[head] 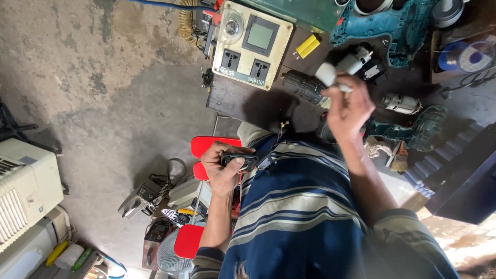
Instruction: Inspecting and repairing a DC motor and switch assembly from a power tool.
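Nearest the camera: striped blue-and-cream shirt [299, 217], both sleeves rolled up the forearms

Left hand [223, 168] curled tight around a small black part [240, 161], thumb pressed on top; part sits just in front of the shirt, off the surface, above the red stool [214, 145]

Right hand [350, 109] raised over the surface, fingers pinched shut on a white cylindrical piece [330, 76]; hand is motion-blurred, so can't tell the exact grip or what the piece is

Dark surface [232, 98] beyond the hands. On it:
- black drill chuck [305, 86] just left of the right hand
- small silver motor [401, 103] to the right of that hand
- teal drill housing [408, 133] below the motor, second teal drill body [392, 26] at the far edge
- yellow block [308, 46] between the socket panel and the far drill
- cream socket panel [252, 44] with a grey screen and two outlets, overhanging the surface's far-left corner

Concrete floor [103, 93] on the left; clutter of tools and a small fan [170, 256] by the stool, white appliance casing [26, 191] at the left edge
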